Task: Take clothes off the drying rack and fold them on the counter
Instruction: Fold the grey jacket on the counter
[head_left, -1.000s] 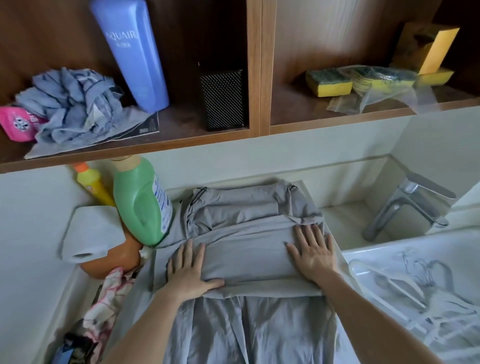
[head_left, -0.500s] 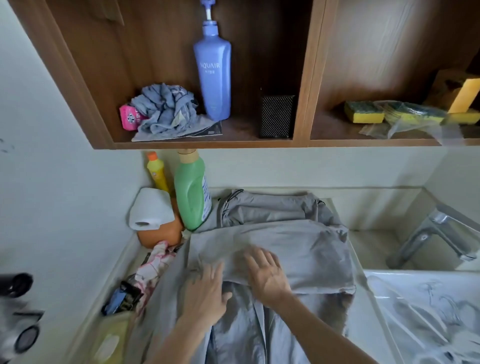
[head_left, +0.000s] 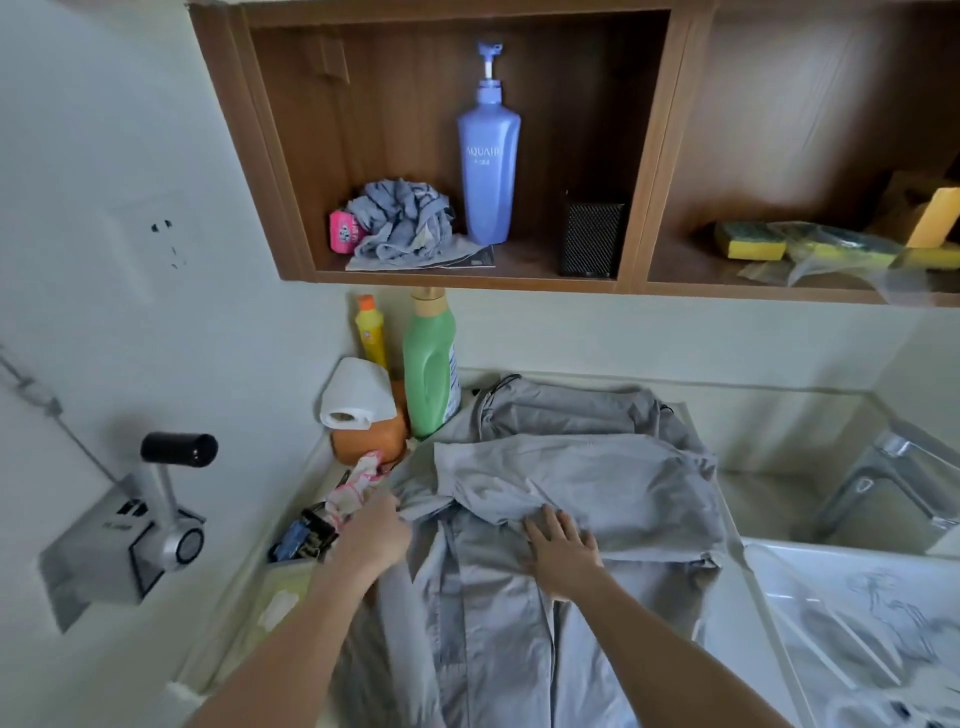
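The gray shirt (head_left: 561, 525) lies on the counter (head_left: 727, 499), long way running from the near edge to the back wall. The left hand (head_left: 376, 535) pinches its left fold. The right hand (head_left: 563, 548) presses flat, fingers open. Behind, a blue bottle (head_left: 488, 156) says AQUAIR.

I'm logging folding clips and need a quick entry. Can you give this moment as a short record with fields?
garment: grey shirt, top part folded over, on the counter
left hand: gripping the fold's left edge
right hand: flat on the fold's front edge
left of shirt: green bottle, paper roll
right of shirt: faucet
shelf above: blue pump bottle
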